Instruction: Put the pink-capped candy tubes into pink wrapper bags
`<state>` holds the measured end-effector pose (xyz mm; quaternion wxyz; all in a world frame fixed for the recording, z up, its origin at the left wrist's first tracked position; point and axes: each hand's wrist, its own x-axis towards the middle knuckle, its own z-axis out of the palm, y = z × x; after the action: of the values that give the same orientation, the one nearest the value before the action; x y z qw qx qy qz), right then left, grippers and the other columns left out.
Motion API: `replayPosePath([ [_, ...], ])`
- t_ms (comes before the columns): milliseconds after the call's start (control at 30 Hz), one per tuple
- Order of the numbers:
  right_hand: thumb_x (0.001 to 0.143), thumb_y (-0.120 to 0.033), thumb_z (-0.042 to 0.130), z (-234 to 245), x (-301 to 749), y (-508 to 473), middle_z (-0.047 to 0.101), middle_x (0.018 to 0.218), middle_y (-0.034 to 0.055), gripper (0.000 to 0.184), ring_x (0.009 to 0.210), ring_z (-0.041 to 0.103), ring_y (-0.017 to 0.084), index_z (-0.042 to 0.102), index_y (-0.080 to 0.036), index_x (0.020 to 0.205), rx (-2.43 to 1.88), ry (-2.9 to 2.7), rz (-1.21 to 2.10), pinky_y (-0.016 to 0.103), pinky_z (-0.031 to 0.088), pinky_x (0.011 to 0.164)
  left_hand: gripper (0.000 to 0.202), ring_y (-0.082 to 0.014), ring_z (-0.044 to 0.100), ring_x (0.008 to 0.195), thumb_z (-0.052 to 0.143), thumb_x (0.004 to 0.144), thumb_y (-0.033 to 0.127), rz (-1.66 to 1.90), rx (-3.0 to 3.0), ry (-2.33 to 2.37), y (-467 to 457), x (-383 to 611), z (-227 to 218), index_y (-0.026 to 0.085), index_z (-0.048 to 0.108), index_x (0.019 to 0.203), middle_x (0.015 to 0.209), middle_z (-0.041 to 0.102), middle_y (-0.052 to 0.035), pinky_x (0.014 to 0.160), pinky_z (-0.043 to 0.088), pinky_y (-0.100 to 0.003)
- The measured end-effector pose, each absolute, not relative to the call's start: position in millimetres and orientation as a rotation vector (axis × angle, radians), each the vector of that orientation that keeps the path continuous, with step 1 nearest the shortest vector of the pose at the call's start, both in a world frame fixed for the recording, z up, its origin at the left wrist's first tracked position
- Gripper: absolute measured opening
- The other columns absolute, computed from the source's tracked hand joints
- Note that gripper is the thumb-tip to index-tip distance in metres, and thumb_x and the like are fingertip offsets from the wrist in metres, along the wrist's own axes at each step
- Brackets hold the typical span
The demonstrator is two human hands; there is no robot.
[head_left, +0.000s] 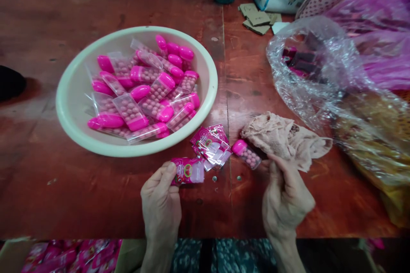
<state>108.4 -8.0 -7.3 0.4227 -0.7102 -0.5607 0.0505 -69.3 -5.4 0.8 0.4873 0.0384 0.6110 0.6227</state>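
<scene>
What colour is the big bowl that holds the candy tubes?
The bowl is pale cream; the head view shows it.

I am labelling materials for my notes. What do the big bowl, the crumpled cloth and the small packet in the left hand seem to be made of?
Bowl: probably plastic, cream, smooth, soft sheen on its thick rim.
Cloth: thin beige fabric, matte, wrinkled; the right hand grips its edge.
Packet: likely plastic film, printed pink, glossy with a clear part, pinched by the left hand.
</scene>
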Motion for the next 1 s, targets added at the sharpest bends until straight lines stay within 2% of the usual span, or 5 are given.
replayPosePath([
  [100, 0.087, -0.028, 0.051, -12, 107, -4, 0.055, 0.109, 0.0138, 0.031, 0.105, 0.05, 0.027, 0.056, -0.015, 0.115, -1.825, -1.588, 0.221, 0.047, 0.04, 0.092, 0.01, -0.0111, 0.06, 0.064, 0.073, 0.067, 0.022, 1.481, 0.084, 1.446, -5, -71, 0, 0.013, 0.067, 0.068, 0.068, 0.066, 0.0001, 0.063, 0.049, -0.022],
  [167, 0.087, -0.031, 0.051, -17, 102, -3, 0.051, 0.114, 0.0151, 0.037, 0.109, 0.044, 0.03, 0.051, -0.016, 0.121, -1.833, -1.715, 0.275, 0.051, 0.038, 0.092, 0.012, -0.0113, 0.06, 0.064, 0.073, 0.067, 0.023, 1.466, 0.085, 1.428, -5, -69, -1, 0.013, 0.067, 0.07, 0.067, 0.066, -0.0003, 0.063, 0.049, -0.023],
  [500, 0.086, -0.02, 0.052, -18, 83, -6, 0.054, 0.102, 0.0112, 0.033, 0.094, 0.053, 0.024, 0.052, -0.017, 0.119, -1.745, -1.654, 0.518, 0.04, 0.046, 0.082, 0.01, -0.0097, 0.059, 0.063, 0.075, 0.064, 0.02, 1.511, 0.102, 1.429, 0, -63, -5, 0.013, 0.068, 0.066, 0.066, 0.066, 0.0009, 0.064, 0.049, -0.021],
  [733, 0.078, -0.035, 0.063, 5, 80, -9, 0.063, 0.089, 0.0044, 0.033, 0.075, 0.06, 0.017, 0.062, -0.019, 0.107, -1.685, -1.053, 1.209, 0.028, 0.051, 0.065, 0.011, -0.0097, 0.058, 0.065, 0.076, 0.06, 0.021, 1.547, 0.117, 1.506, 2, -58, -6, 0.015, 0.069, 0.066, 0.073, 0.066, 0.0011, 0.063, 0.048, -0.02],
  [1000, 0.075, -0.036, 0.068, 5, 84, -13, 0.057, 0.063, -0.0035, 0.036, 0.049, 0.044, 0.007, 0.062, -0.018, 0.105, -1.506, -0.844, 1.638, 0.018, 0.037, 0.046, 0.013, -0.0086, 0.057, 0.062, 0.078, 0.058, 0.024, 1.536, 0.147, 1.46, 0, -50, -6, 0.016, 0.07, 0.065, 0.073, 0.065, 0.0015, 0.057, 0.046, -0.018],
])
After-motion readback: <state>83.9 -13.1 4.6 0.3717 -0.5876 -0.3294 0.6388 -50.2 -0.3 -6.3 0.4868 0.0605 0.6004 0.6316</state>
